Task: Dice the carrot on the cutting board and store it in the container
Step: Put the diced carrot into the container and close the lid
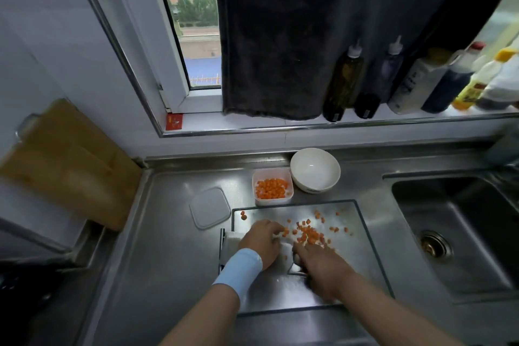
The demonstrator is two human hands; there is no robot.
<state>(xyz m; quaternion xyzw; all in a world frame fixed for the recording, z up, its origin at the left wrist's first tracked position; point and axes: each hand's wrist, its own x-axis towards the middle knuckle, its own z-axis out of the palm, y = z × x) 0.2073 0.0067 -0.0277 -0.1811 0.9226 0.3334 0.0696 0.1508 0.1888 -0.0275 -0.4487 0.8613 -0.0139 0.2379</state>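
Note:
Diced carrot [310,234] lies scattered on the steel cutting board [368,250], thickest near the middle. A clear plastic container [272,187] behind the board holds more orange dice. My right hand [323,267] grips the dark handle of a knife [283,257]. The knife's broad blade lies flat on the board and points left. My left hand [262,241], with a blue wristband, rests over the blade with bent fingertips touching the left edge of the carrot pile. Most of the blade is hidden under both hands.
The container's lid [209,206] lies on the steel counter left of the board. A white bowl [314,170] stands right of the container. The sink [460,233] is at right, a wooden board [67,163] leans at left, and bottles [344,81] line the windowsill.

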